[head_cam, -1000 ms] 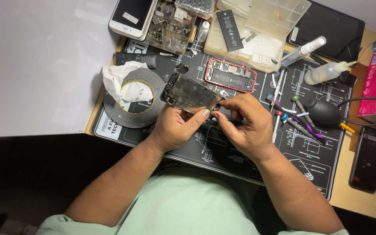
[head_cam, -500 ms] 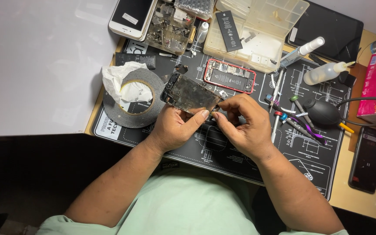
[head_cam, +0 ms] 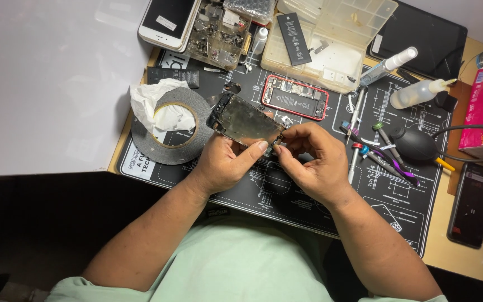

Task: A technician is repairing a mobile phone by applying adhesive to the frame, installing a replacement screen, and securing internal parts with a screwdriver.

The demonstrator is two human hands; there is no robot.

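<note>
My left hand (head_cam: 226, 163) grips a removed phone screen panel (head_cam: 244, 119), dark and scuffed, holding it tilted above the black repair mat (head_cam: 286, 196). My right hand (head_cam: 311, 159) pinches a small part at the panel's near right corner, fingertips against my left thumb. An opened red phone body (head_cam: 294, 99) with its battery showing lies on the mat just beyond the panel.
A large roll of grey tape (head_cam: 169, 134) with crumpled tissue lies at the left. Screwdrivers (head_cam: 359, 126), a black air blower (head_cam: 415, 144) and squeeze bottles (head_cam: 415, 92) lie at the right. Parts boxes (head_cam: 331, 39), a white phone (head_cam: 166, 19), a dark phone (head_cam: 470, 204) surround the mat.
</note>
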